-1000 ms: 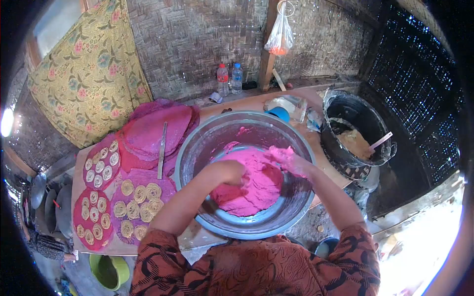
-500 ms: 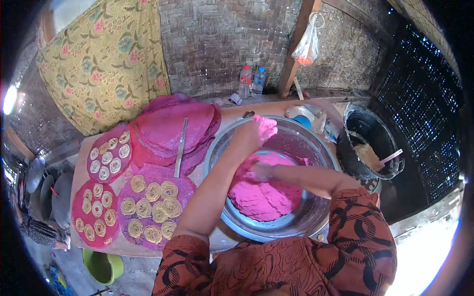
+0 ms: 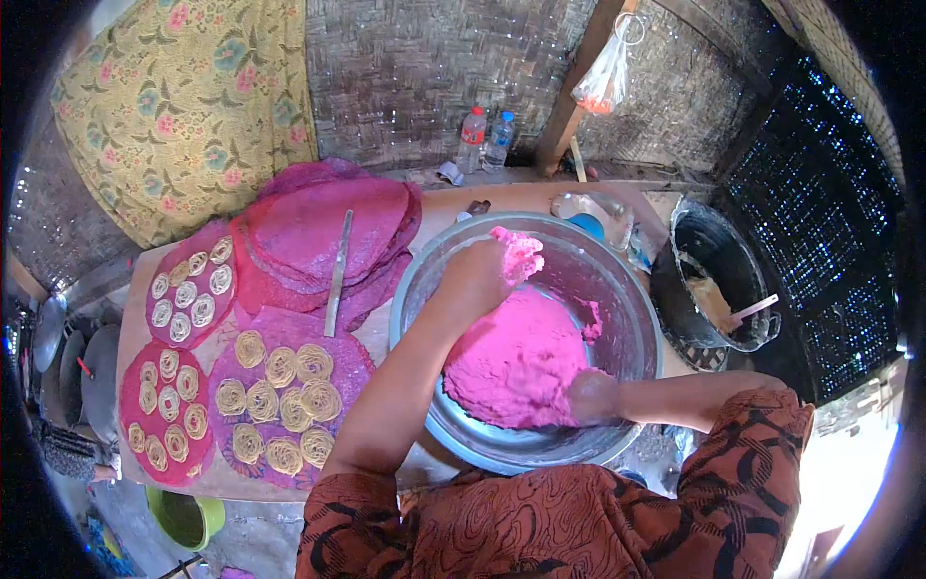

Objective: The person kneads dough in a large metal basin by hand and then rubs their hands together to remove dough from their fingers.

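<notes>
Head view | basin (image 3: 627,309) on tan table (image 3: 449,201), woven wall (image 3: 415,82) behind | inside, lumpy pink dough (image 3: 516,347) | left hand (image 3: 477,273) dough-caked, right hand (image 3: 594,396) blurred on dough; both finger closures unclear

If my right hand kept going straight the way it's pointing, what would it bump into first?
Your right hand would probably push into the pink dough in the big bowl. It looks right against it, though how deep is hard to tell.
</notes>
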{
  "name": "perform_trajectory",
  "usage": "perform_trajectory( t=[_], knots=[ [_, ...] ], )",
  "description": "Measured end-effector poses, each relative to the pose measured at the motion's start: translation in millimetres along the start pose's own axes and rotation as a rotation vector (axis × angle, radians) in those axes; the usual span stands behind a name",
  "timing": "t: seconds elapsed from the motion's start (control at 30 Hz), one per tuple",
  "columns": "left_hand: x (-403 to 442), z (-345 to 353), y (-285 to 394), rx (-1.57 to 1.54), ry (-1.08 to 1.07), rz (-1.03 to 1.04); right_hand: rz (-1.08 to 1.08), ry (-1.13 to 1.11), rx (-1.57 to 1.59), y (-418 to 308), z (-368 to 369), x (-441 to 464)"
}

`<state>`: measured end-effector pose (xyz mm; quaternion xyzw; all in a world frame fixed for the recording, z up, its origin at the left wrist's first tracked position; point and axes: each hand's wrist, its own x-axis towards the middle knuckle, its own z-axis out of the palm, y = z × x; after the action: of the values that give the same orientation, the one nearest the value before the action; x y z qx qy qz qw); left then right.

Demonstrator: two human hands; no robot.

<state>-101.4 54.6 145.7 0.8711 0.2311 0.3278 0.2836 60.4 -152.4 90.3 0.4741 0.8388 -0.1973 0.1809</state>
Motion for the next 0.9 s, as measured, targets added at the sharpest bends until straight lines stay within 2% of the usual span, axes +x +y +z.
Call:
perform_trajectory(
  t=[0.1, 0.17, 0.23, 0.3, 0.33, 0.47, 0.53, 0.57, 0.6, 0.67, 0.73, 0.77, 0.87, 0.9],
  knots=[
    [0.9, 1.1, -0.6, 0.048, -0.02, -0.044, 0.27, 0.002, 0.066, 0.8, -24.2, 18.9],
    [0.5, -8.1, 7.7, 0.077, -0.056, -0.062, 0.335, 0.242, 0.145, 38.4, 9.7, 65.1],
    [-1.0, -7.7, 5.3, 0.096, -0.089, -0.086, 0.284, 0.429, 0.195, 64.6, 15.9, 96.7],
    [4.0, 1.7, -7.5, 0.077, -0.085, -0.029, 0.265, 0.376, 0.284, 73.5, -9.7, 131.1],
    [4.6, 2.8, -5.5, 0.073, -0.087, -0.025, 0.208, 0.267, 0.276, 71.5, -17.1, 142.3],
    [6.8, 4.7, -8.1, 0.12, -0.053, 0.0, 0.191, 0.255, 0.271, 0.5, -45.2, 119.4],
    [7.7, 9.0, -15.7, 0.111, -0.056, 0.031, 0.187, -0.456, 0.061, -17.8, -53.3, 100.4],
    [4.2, 12.3, -20.2, 0.054, -0.099, 0.034, 0.195, -0.453, 0.066, -29.5, -52.8, 80.8],
    [3.3, 12.6, -23.0, -0.001, -0.138, 0.035, 0.128, 0.035, 0.253, -38.9, -51.2, 56.1],
    [3.4, 11.1, -23.7, 0.036, -0.191, 0.026, 0.21, 0.731, 0.246, -34.7, -43.4, 42.5],
    [1.8, 11.3, -24.0, 0.066, -0.247, 0.008, 0.441, 0.468, 0.002, -2.4, -67.7, 35.9],
    [2.2, 11.0, -24.2, 0.05, -0.236, -0.022, 0.495, 0.006, -0.047, 32.0, -104.7, 26.8],
    [-0.3, 11.1, -19.2, 0.05, -0.251, -0.057, 0.465, -0.006, -0.068, 128.8, -45.2, 30.8],
    [0.0, 9.5, -17.4, 0.069, -0.267, -0.068, 0.488, -0.06, -0.223, 145.7, -13.7, 38.6]
  ],
)
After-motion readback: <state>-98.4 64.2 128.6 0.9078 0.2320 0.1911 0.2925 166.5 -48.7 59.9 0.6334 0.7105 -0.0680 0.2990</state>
